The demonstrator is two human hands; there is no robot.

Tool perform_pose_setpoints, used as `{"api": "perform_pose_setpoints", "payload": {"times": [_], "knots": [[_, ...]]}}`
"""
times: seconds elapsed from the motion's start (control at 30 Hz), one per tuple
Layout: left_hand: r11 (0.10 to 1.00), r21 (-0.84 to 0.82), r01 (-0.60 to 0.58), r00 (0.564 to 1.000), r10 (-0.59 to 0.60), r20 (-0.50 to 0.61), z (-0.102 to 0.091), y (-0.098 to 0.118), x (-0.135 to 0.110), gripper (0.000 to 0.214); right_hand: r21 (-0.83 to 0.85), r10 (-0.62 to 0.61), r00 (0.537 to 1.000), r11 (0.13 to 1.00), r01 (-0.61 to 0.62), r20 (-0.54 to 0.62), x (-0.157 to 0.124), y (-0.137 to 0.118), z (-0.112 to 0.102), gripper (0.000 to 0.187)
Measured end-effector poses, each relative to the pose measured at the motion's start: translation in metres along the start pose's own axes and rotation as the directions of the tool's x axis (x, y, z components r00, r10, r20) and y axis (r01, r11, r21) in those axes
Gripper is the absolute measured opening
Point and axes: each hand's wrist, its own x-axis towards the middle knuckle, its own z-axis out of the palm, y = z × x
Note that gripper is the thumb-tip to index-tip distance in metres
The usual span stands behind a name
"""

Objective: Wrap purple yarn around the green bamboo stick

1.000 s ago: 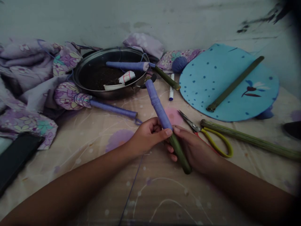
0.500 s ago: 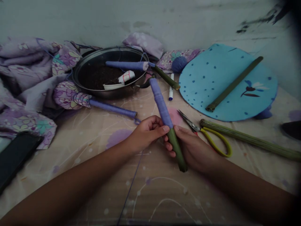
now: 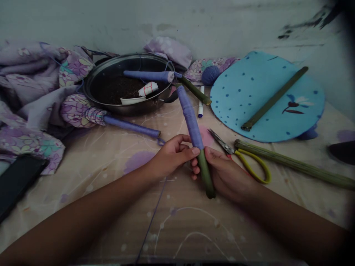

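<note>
A green stick (image 3: pixel 206 177), wound with purple yarn (image 3: pixel 190 118) over its far half, points away from me above the bedsheet. My left hand (image 3: pixel 173 155) pinches it where the purple winding ends. My right hand (image 3: pixel 226 173) is wrapped round the bare green part just below. A thin purple thread (image 3: pixel 154 214) trails from the hands toward me.
A metal pan (image 3: pixel 129 83) holds another purple-wound stick and a white cup. A third wound stick (image 3: pixel 131 126) lies by floral cloth (image 3: pixel 33 96). Yellow-handled scissors (image 3: pixel 244 159), green stalks (image 3: pixel 294 166), a blue dotted disc (image 3: pixel 266 96), a marker (image 3: pixel 201 101), a yarn ball (image 3: pixel 210 75) and a phone (image 3: pixel 16 181) lie around.
The stick has swung more upright, its far tip moving right and its near end pulling left and closer to the hands. Both hands keep their grip.
</note>
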Motion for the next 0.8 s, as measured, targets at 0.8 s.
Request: {"api": "perform_pose_setpoints", "payload": {"times": [0.8], "knots": [[0.985,0.161,-0.059,0.998,0.06,-0.005,-0.0096,0.0021,-0.0021,0.017,0.027,-0.148,0.979,0.988,0.153,-0.139,-0.0006,-0.0026,0.0056,0.026]]}}
